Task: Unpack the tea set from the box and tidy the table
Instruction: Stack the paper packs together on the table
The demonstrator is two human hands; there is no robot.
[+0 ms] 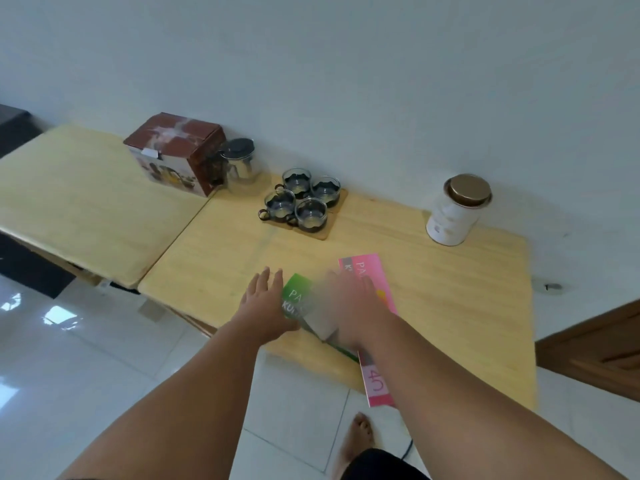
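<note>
At 6 o'clock, the left hand lies flat, fingers spread, touching the green printed booklet. The right hand, blurred, rests over the pink printed booklet; its grip state cannot be told. Both booklets run long-axis toward 12 o'clock on the wooden bench. Farther, at 12 o'clock, four glass cups stand; at 11 o'clock, glass teapot beside brown cardboard box.

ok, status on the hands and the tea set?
Left hand open, flat by the green booklet. Right hand blurred over both booklets, grip unclear. Glass teapot and four cups out beside the box. Nothing blocking.
</note>
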